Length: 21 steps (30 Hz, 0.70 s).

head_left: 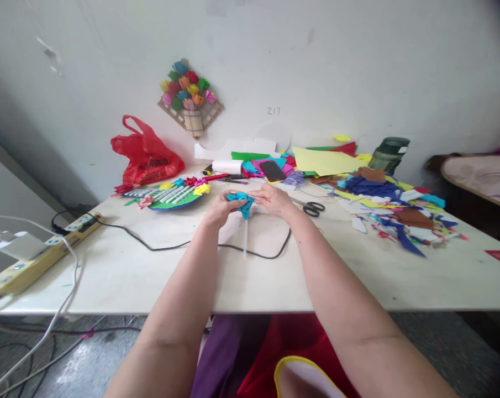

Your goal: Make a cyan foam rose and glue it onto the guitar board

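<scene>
A bright blue crumpled paper flower (245,204) is between my hands above the middle of the table. My left hand (221,210) is closed on its left side, thumb and fingers pinching the paper. From the right, my right hand (272,200) reaches it, with closed fingertips at the flower's upper edge. A pale thin stick (245,240) extends down below the blue paper; I cannot tell whether it is joined to it. Something with a small orange part (257,203) shows under my right fingers, mostly hidden.
A green disc (181,200) with striped sticks and paper flowers lies left, before a red bag (148,149). Scissors (311,208), a phone (273,171), paper scraps (415,218) and a dark bottle (389,155) lie right. A black cord (150,249) runs from the power strip (46,251).
</scene>
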Tool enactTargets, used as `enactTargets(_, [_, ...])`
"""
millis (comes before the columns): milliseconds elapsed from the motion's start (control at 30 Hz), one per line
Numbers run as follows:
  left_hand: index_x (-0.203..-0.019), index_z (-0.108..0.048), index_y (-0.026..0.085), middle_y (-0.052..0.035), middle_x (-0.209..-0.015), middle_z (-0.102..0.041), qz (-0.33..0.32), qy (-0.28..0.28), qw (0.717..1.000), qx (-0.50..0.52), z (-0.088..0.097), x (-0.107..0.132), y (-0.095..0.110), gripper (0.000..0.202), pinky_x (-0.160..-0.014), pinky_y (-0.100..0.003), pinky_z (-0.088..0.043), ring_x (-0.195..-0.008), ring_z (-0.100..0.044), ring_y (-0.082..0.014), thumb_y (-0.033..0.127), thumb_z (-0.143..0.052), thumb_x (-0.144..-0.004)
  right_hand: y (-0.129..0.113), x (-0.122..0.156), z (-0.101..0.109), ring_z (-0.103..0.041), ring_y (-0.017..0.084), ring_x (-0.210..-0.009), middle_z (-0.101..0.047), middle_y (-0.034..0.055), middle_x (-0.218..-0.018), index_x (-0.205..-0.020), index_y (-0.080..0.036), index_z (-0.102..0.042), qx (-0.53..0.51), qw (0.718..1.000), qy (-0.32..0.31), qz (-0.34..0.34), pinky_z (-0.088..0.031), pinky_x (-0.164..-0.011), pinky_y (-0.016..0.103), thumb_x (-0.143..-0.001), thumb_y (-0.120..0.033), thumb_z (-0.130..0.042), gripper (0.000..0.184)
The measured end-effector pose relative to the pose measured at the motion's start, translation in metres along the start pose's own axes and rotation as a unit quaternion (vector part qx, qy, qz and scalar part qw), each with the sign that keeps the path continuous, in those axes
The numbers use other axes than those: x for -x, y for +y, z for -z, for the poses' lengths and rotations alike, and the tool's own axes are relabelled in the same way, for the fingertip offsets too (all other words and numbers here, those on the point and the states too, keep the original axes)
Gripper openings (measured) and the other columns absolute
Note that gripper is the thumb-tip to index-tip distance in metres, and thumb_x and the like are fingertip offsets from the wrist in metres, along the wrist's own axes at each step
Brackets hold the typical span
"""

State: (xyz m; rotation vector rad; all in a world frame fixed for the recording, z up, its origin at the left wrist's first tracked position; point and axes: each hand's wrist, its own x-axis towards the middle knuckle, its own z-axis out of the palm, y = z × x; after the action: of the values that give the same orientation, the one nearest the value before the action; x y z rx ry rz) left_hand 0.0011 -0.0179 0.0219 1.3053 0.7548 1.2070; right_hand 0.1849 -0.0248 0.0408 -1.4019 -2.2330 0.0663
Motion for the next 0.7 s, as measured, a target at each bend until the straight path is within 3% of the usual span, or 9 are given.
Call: enactTargets(700, [-0.084, -0.061, 0.015, -0.0014, -0.073, -0.064, -0.076, -0.005, 0.996, -0.037, 0.0035, -0.0026, -0.0053, 0.038, -0.068, -0.032, -0.049, -0.065, -0.06, -0.0151, 0.027, -0.08, -0.052, 0.0001, 0.0016, 0.002, -0.052, 0.013, -0.075, -0.057, 0.0014, -0.082, -0.114, -0.037, -0.062, -0.004, 0.999, 0.046, 0.026, -0.034, -0.062, 0.023, -0.089, -0.034, -0.045, 0.031])
